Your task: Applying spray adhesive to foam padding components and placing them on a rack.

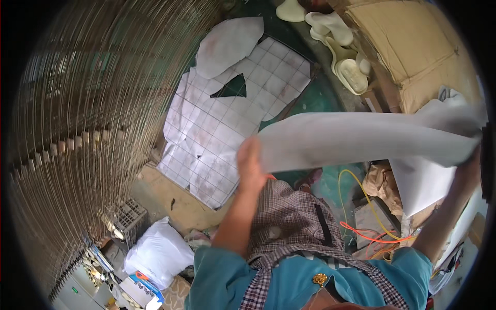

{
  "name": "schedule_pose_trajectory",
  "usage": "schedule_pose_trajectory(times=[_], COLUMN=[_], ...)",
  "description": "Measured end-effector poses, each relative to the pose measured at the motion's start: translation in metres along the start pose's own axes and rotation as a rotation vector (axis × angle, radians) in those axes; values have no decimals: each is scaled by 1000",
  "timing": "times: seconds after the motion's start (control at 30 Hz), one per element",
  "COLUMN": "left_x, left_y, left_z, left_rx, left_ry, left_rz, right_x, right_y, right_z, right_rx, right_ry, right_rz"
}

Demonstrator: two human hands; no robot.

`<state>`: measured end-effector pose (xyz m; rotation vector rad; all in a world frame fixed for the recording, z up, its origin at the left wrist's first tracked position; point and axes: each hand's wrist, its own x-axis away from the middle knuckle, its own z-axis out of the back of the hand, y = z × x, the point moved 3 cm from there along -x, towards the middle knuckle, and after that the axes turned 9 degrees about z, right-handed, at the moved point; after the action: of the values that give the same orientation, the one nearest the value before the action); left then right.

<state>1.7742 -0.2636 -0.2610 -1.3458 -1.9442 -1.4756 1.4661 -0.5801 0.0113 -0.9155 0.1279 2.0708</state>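
Observation:
A large white sheet (341,142), slightly curled and blurred by motion, stretches sideways in front of my body. At its left end my left hand (251,164) is closed on the edge. My right hand (469,164), dim and partly covered at the far right, is closed on the other end. Beyond the left hand a wire-grid frame (206,135) lies over several more white pieces (222,116). One loose white piece (230,44) rests across its far end. More white sheet material (421,181) hangs below the right end of the stretched sheet.
Rows of thin wire racks (103,93) curve along the left side. Cream foot-shaped forms (346,64) and brown cardboard (403,44) lie at the far right. Yellow and orange hoses (369,232) run along the floor at right. A white sack (159,250) and a plastic crate (129,217) sit lower left.

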Motion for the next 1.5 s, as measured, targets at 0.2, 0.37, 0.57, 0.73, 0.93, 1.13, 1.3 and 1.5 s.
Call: schedule_pose_trajectory(times=[0.2,0.37,0.57,0.73,0.93,1.13,1.3,1.5], left_x=[-7,-92,-223,-296,-293,-288,-361,-393], left_y=[19,-3,-3,-49,-105,-214,-229,-184], left_z=[199,243,159,159,173,156,181,107], left_rx=[-141,-88,45,-161,-304,-376,-882,-1256], left_ry=[358,436,319,379,392,263,289,320], left_rz=[-1,-8,-56,319,437,532,-76,-551], right_x=[104,141,75,94,278,558,653,630], right_y=[-125,-128,-102,-77,-21,111,88,27], right_z=[-257,-444,-565,-571,-525,-469,-467,-528], right_rx=[-862,-817,-758,-368,-346,-160,-221,37], right_ry=[-442,-545,-369,-360,-710,-1120,-1089,-1442], right_rz=[-583,-571,-351,-273,-242,-859,-682,-133])
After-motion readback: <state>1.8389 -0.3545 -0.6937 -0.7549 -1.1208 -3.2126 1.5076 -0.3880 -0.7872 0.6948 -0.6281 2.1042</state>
